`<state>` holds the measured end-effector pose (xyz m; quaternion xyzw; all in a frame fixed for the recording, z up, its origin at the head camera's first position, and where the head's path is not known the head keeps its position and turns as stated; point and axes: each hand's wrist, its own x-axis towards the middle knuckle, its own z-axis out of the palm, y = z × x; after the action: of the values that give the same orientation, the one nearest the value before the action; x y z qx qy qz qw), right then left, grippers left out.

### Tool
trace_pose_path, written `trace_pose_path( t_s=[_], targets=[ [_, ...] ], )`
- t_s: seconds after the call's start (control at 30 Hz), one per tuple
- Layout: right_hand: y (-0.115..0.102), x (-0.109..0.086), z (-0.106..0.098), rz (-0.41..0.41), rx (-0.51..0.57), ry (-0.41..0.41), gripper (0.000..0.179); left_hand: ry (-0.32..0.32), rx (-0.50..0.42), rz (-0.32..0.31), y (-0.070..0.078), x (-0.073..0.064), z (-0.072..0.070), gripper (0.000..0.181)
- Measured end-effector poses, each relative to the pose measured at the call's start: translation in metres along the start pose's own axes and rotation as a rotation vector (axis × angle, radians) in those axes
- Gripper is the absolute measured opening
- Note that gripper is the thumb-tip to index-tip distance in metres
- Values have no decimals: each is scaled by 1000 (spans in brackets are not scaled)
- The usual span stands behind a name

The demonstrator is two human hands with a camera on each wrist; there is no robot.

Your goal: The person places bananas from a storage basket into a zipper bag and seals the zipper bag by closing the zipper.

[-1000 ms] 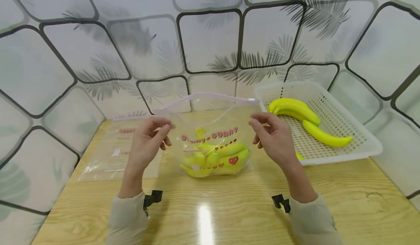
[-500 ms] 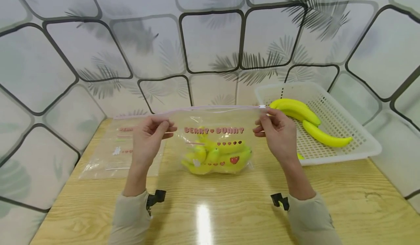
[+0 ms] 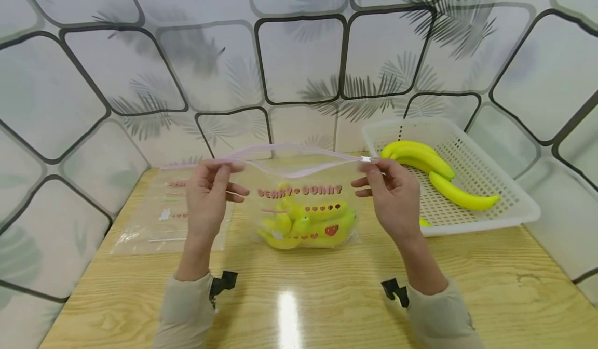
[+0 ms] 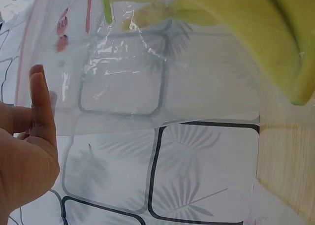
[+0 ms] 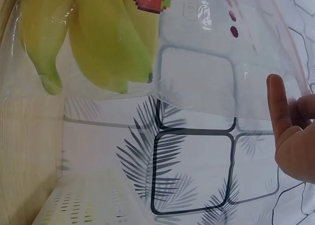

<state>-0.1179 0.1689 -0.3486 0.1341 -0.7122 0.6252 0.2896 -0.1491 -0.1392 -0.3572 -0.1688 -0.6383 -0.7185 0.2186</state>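
A clear zip bag (image 3: 299,183) with a pink rim and red "Berry Bunny" lettering stands upright mid-table in the head view, its mouth gaping. Several yellow bananas (image 3: 322,224) lie in its bottom. My left hand (image 3: 207,198) pinches the upper left corner between thumb and fingers. At the upper right corner, beside the white slider (image 3: 366,159), my right hand (image 3: 394,196) pinches the rim. The left wrist view has a banana (image 4: 236,23) through the film; more bananas (image 5: 103,38) show in the right wrist view.
A second, flat bag (image 3: 163,219) lies on the wooden table (image 3: 327,297) at the left. At the right a white perforated basket (image 3: 518,211) holds several bananas (image 3: 462,192). A patterned curtain-like backdrop (image 3: 299,58) rises behind the table.
The bag's mouth, open a second ago, was drawn straight and narrow half a second ago and now gapes again. Both hands rose to the rim corners, then moved slightly inward.
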Motion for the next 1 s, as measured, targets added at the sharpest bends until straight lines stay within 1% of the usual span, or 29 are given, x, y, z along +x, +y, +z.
trace_pose_path(
  t_s=[0.07, 0.13, 0.2, 0.27, 0.33, 0.37, 0.4, 0.47, 0.53, 0.57, 0.6, 0.63, 0.7, 0.73, 0.8, 0.83, 0.93, 1.0],
  targets=[
    [0, 1, 1, -13, 29, 36, 21, 17, -29, 49, -1, 0, 2, 24],
    [1, 1, 1, 1, 47, 72, 22, 33, -29, 77, -3, 0, 3, 23],
    [1, 1, 1, 38, 67, 93, 23, 41, -17, 78, -3, -1, 4, 22],
    [1, -1, 1, 65, 69, 100, 25, 57, 11, 60, -3, -3, 6, 19],
    [-1, -3, 0, 68, 59, 93, 24, 97, 64, 57, 0, -5, 7, 15],
    [-1, -4, 1, 58, 57, 86, 24, 125, 88, 74, 2, -6, 9, 14],
    [-2, -5, 1, 41, 54, 77, 24, 153, 115, 105, 5, -7, 12, 15],
    [-3, -6, 3, -12, 44, 60, 22, 197, 156, 211, 11, -8, 20, 20],
    [-4, -6, 4, -73, 46, 43, 20, 214, 195, 370, 16, -9, 32, 26],
    [-4, -6, 5, -100, 53, 36, 20, 204, 203, 446, 19, -10, 40, 27],
    [-4, -6, 6, -124, 56, 30, 19, 176, 213, 517, 22, -11, 48, 29],
    [-4, -6, 6, -144, 59, 24, 19, 136, 227, 575, 24, -12, 57, 31],
    [-4, -6, 7, -166, 74, 13, 18, 43, 273, 656, 27, -16, 74, 34],
    [-4, -7, 7, -172, 84, 6, 17, -11, 287, 670, 29, -18, 82, 35],
    [-3, -8, 8, -183, 100, -18, 18, -124, 322, 668, 30, -24, 98, 39],
    [-3, -8, 8, -192, 105, -34, 18, -168, 351, 662, 30, -27, 104, 40],
    [-2, -9, 7, -241, 117, -96, 17, -267, 430, 654, 30, -36, 120, 44],
    [-2, -9, 7, -286, 96, -141, 17, -299, 492, 660, 30, -40, 127, 44]
  ],
)
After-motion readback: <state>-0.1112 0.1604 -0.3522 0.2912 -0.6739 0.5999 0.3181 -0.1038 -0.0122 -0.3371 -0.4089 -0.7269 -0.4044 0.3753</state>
